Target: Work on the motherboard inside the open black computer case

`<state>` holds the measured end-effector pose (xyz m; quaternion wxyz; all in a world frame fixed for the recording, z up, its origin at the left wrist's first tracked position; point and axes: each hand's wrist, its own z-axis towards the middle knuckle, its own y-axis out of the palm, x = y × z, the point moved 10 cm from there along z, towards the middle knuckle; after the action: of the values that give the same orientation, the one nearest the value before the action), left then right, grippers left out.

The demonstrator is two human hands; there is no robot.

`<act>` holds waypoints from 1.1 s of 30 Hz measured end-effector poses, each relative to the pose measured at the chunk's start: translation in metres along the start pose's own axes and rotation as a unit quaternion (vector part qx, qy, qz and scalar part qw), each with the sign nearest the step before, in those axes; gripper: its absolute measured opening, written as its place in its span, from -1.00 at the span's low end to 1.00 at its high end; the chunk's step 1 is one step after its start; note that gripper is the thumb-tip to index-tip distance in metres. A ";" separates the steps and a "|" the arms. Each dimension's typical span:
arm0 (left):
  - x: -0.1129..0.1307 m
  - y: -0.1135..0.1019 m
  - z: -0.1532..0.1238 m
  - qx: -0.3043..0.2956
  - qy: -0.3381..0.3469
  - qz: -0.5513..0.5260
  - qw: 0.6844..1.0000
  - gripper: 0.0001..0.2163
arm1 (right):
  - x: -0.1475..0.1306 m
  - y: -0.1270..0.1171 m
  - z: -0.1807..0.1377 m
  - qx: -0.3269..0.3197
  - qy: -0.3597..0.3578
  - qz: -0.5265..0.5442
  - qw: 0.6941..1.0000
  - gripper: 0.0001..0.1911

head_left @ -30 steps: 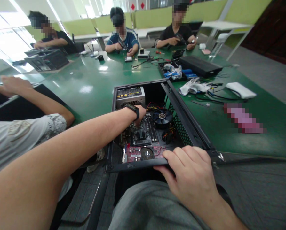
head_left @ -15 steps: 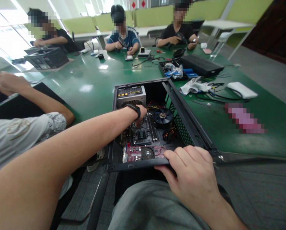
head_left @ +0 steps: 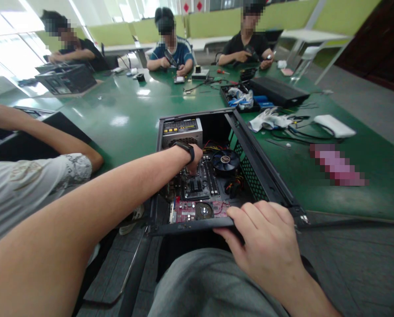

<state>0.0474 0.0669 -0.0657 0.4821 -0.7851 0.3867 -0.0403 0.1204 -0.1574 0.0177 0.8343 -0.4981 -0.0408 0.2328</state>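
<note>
An opened computer case (head_left: 273, 176) lies on its side at the table's near edge, partly over my lap. My left hand (head_left: 196, 155), with a black wristband (head_left: 186, 149), reaches down inside it. Its fingers are bunched together at the motherboard (head_left: 195, 185); whatever they hold is hidden. My right hand (head_left: 263, 233) grips the near rim of the case, thumb below and fingers over the top. Beside the left hand are a round black cooling fan (head_left: 225, 161) and a power supply (head_left: 183, 127). A red expansion card (head_left: 187, 210) sits near the front rim.
On the green table (head_left: 117, 105), white gloves (head_left: 269, 119), cables and a white pouch (head_left: 335, 126) lie to the right, with a tool tray (head_left: 241, 99) behind. A co-worker's arm (head_left: 51, 134) rests over another case at left. Several people work across the table.
Both my hands stay where they were on and in the case. The co-worker's hand at left has moved down and further left; the view has shifted slightly.
</note>
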 end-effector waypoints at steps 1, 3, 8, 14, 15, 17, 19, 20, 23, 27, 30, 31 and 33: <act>-0.001 0.000 0.001 0.002 -0.002 -0.001 1.000 -0.55 | 0.000 0.000 0.000 -0.004 0.002 -0.001 1.000 -0.80; -0.003 0.000 0.001 0.006 -0.006 -0.013 1.000 -0.55 | 0.000 0.001 0.001 -0.012 0.006 -0.004 1.000 -0.76; -0.003 -0.007 -0.005 0.029 0.013 -0.047 0.998 -0.52 | -0.002 0.000 0.001 -0.006 0.015 -0.012 1.000 -0.76; -0.023 -0.046 -0.021 0.179 0.018 -0.112 0.977 -0.57 | 0.008 0.005 0.015 -0.009 0.017 -0.011 1.000 -0.77; -0.031 -0.054 -0.025 0.207 0.010 -0.120 0.971 -0.59 | 0.012 0.008 0.021 -0.012 0.014 -0.016 1.000 -0.75; -0.050 -0.069 -0.032 0.259 -0.012 -0.139 0.956 -0.63 | 0.022 0.016 0.039 -0.017 0.006 -0.031 0.999 -0.70; -0.072 -0.081 -0.041 0.313 -0.043 -0.165 0.934 -0.67 | 0.034 0.027 0.061 -0.017 -0.003 -0.053 0.998 -0.65; -0.084 -0.086 -0.046 0.340 -0.061 -0.183 0.920 -0.70 | 0.041 0.034 0.074 -0.016 -0.007 -0.065 0.998 -0.63; -0.116 -0.094 -0.065 0.424 -0.119 -0.247 0.863 -0.73 | 0.066 0.057 0.119 -0.011 -0.010 -0.097 0.995 -0.57; -0.139 -0.096 -0.086 0.494 -0.157 -0.300 0.801 -0.75 | 0.101 0.091 0.186 -0.014 -0.003 -0.115 0.993 -0.50; -0.141 -0.096 -0.092 0.507 -0.161 -0.309 0.788 -0.76 | 0.124 0.116 0.237 -0.021 0.015 -0.132 0.991 -0.45; -0.141 -0.095 -0.093 0.508 -0.161 -0.312 0.787 -0.76 | 0.131 0.123 0.253 -0.022 0.025 -0.138 0.990 -0.44; -0.139 -0.092 -0.095 0.508 -0.160 -0.320 0.784 -0.77 | 0.143 0.136 0.281 -0.029 0.044 -0.150 0.987 -0.46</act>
<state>-0.0390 0.1097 0.1005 0.8255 -0.5007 -0.0463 -0.2563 0.1162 0.1857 0.0197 0.8459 -0.5202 -0.0847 0.0813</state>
